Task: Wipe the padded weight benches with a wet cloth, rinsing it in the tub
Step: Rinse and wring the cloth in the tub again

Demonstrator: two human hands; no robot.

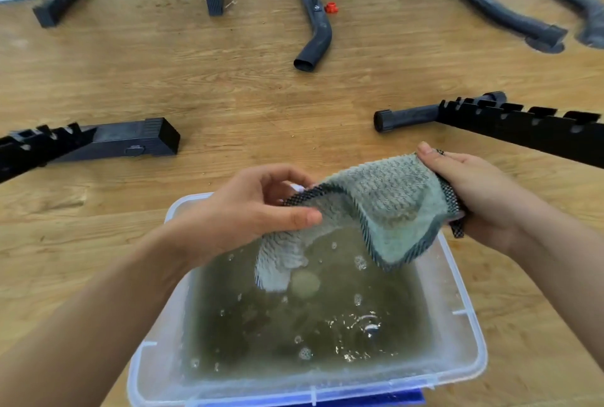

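Mid-rinse, judging by the rippled, bubbled surface. Held over the near clear plastic rectangular tub [470,341] of murky greenish water [294,334]: a grey-green ribbed terry cloth [392,204] with dark woven backing, limp and sagging, left corner hanging towards the water. Pinched at its left edge by the left hand [248,210]; gripped at the right edge by the right hand [474,191]. Next, probably: a firm two-handed wring above the tub. Farther off, black metal bench frames [523,125] on wood-plank floor [245,86].
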